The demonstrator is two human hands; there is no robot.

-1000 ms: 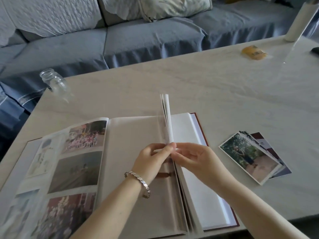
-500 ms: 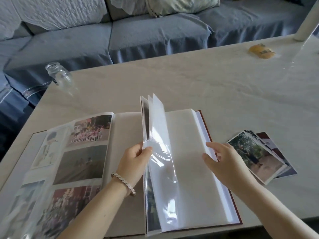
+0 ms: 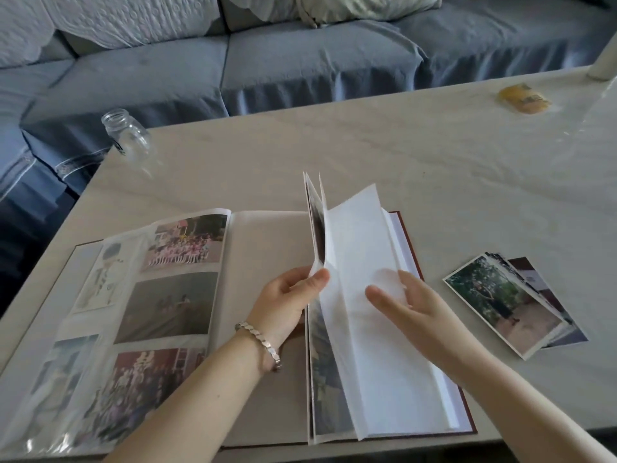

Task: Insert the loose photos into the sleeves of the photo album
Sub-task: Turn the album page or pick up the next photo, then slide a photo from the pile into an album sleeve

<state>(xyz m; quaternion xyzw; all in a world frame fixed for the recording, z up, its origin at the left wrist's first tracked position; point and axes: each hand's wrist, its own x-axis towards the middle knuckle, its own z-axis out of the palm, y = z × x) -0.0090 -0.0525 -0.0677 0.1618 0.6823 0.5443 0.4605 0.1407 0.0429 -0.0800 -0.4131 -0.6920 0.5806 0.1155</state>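
Two bare hands at an open photo album (image 3: 263, 262) at six o'clock on a pale table (image 3: 384, 145), left hand (image 3: 287, 304) pinching upright sleeve pages (image 3: 317, 235), right hand (image 3: 412, 304) slack-fingered at the blank page (image 3: 362, 235), loose photos (image 3: 500, 295) stacked at four o'clock, sofa (image 3: 300, 61) at twelve

Head view: wide-angle camera worn on the person's head, facing forward and steeply down over the near edge of the table (image 3: 434, 168); the open photo album (image 3: 260, 245) lies close beneath the lens, filling the lower frame; the left hand (image 3: 287, 302) and right hand (image 3: 417, 309) extend in from the bottom edge; the sofa (image 3: 300, 61) crosses the top, beyond the table's far side.
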